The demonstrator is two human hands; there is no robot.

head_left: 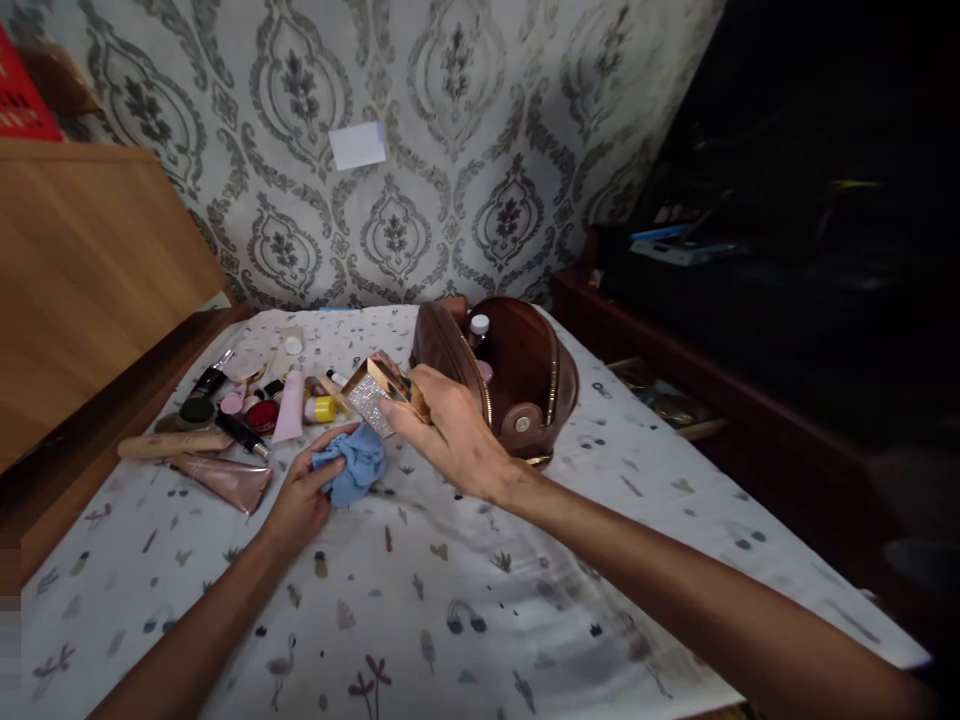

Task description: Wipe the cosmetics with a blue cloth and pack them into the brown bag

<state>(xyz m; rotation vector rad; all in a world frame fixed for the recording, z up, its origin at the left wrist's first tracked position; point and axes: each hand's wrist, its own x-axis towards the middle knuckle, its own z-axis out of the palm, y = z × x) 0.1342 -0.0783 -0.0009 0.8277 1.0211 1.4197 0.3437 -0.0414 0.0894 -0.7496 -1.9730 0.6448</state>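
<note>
My left hand (pixel 301 492) is closed around a crumpled light-blue cloth (pixel 357 466), just above the table. A gold, box-shaped item with a glittery face (pixel 369 402) is gripped between the thumb and fingers of my right hand (pixel 459 432); its exact kind is unclear. It is held above and slightly right of the cloth. Behind my right hand stands a brown zippered cosmetic bag (pixel 568 385), its top unzipped. Inside it a white-capped bottle (pixel 479 328) shows; my hand hides part of the bag's front.
Left of my hands lie several cosmetics, among them a pink tube (pixel 289 405), a yellow-capped bottle (pixel 322 409), a rose-coloured tube (pixel 229 482) and a beige stick-like item (pixel 172 444). A patterned cloth (pixel 405 620) covers the table. A wooden panel (pixel 97 240) rises at left.
</note>
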